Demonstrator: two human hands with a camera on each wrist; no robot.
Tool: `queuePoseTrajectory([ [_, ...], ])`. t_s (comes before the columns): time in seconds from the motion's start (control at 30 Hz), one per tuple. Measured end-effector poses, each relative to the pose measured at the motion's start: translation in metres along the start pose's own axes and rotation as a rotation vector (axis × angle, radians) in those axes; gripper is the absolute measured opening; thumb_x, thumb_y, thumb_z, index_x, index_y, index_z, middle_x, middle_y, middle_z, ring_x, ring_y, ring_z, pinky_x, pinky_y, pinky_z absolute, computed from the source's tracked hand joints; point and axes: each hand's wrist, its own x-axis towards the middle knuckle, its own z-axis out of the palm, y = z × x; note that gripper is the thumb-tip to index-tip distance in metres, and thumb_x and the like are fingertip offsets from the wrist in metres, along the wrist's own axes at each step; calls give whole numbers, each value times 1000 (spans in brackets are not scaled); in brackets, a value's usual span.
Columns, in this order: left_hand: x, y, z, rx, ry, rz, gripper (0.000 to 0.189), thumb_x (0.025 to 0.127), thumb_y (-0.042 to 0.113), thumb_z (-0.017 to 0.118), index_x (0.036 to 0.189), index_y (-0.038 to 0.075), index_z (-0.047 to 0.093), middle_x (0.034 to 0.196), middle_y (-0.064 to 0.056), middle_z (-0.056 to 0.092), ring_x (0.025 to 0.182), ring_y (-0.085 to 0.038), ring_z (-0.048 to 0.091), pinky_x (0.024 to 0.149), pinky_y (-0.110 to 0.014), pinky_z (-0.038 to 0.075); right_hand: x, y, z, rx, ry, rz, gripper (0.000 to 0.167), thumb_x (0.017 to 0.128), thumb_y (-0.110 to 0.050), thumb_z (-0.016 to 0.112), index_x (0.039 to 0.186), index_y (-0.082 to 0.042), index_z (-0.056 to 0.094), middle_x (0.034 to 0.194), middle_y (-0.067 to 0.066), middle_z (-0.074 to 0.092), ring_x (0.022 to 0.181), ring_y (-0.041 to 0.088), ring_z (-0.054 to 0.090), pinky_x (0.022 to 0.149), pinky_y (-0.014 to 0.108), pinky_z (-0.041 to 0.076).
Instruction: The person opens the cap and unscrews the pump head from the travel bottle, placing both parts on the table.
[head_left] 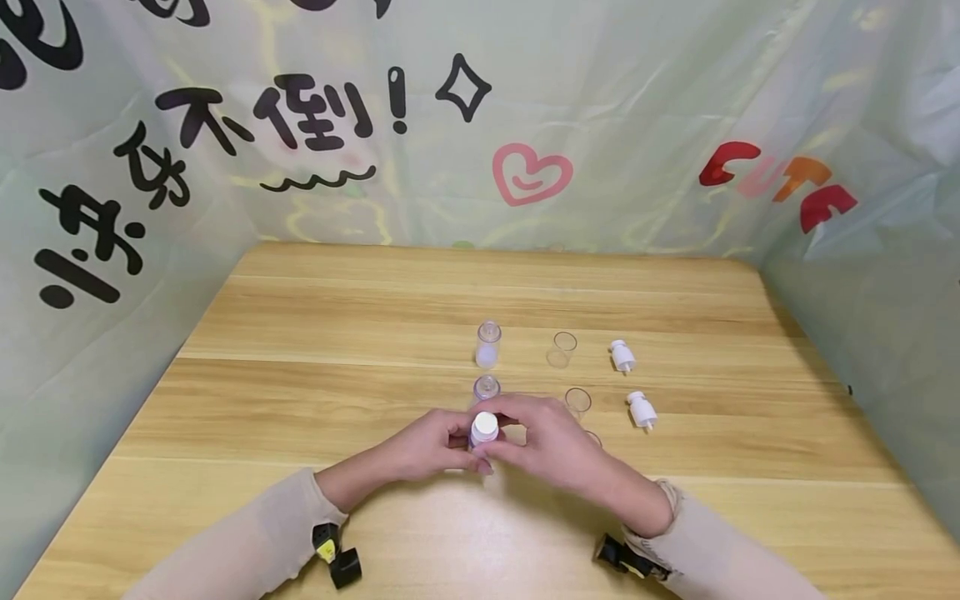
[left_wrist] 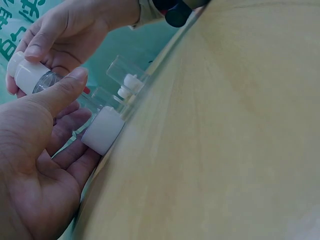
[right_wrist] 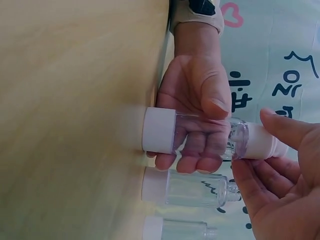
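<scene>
A clear bottle with a white base (right_wrist: pixel 160 130) stands upright between the two hands. My left hand (head_left: pixel 427 446) holds its body, thumb on the near side and fingers behind, as the right wrist view shows. On the bottle's neck sits a white pump top (head_left: pixel 485 427). My right hand (head_left: pixel 551 442) pinches that top between thumb and fingers from the right. Just beyond the hands is a second clear bottle (right_wrist: pixel 197 189) with an open neck, and a third bottle (head_left: pixel 487 346) stands farther back in the same row.
To the right lie two loose white pump tops, a far one (head_left: pixel 622 357) and a nearer one (head_left: pixel 642 411). Between them and the bottles stand clear covers, the far cover (head_left: pixel 565 341) and the middle cover (head_left: pixel 577 400); another is partly hidden by the right hand. A printed curtain (head_left: pixel 637 125) encloses the wooden table (head_left: pixel 300 325).
</scene>
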Motion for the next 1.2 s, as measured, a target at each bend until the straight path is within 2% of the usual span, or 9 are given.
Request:
queuePoseTrajectory([
  [0.23,-1,1,-1,57,-16,4,25,87,15,75,110,8,68,102,3,71,91,-9,66,81,-28,56,0,1,0,-5,-12,2,31,83,-24,79,112,-17,70,107,-6,71,100,8,66,86,27,54],
  [0.43,-2,3,-1,65,-26,8,22,88,13,74,108,7,67,101,0,71,90,-9,66,80,-28,56,1,3,-3,23,-80,-6,28,89,-21,73,116,-18,68,109,-7,70,108,10,63,91,31,52],
  [0.6,-1,3,-1,115,-6,-17,21,88,20,75,106,11,69,103,4,71,91,-8,65,83,-27,54,1,3,-9,83,-150,60,35,90,-17,72,124,-16,64,116,-5,68,110,11,63,95,30,50],
  [0.7,-1,4,-2,109,2,-37,21,87,21,76,105,12,69,101,5,71,91,-8,65,84,-27,54,2,3,-15,107,-164,106,39,89,-16,73,127,-13,63,119,-4,67,107,9,63,94,29,50],
  [0.87,0,3,-2,84,5,-49,25,87,20,77,109,12,69,103,3,72,94,-9,65,87,-27,53,3,4,-22,94,-181,105,41,89,-17,73,128,-11,63,123,-3,66,105,7,64,93,28,51],
  [1.03,0,1,-2,92,2,-36,23,86,20,77,106,11,69,102,4,71,94,-9,65,86,-27,53,3,4,-18,67,-137,34,46,84,-20,78,126,-10,63,121,-2,67,103,8,65,91,27,52],
  [1.2,-1,1,-2,95,-7,-19,26,88,21,75,112,12,69,108,5,71,100,-8,64,89,-27,52,2,3,-6,-10,-56,-23,41,82,-25,81,118,-13,66,109,-6,69,98,7,65,87,27,54],
])
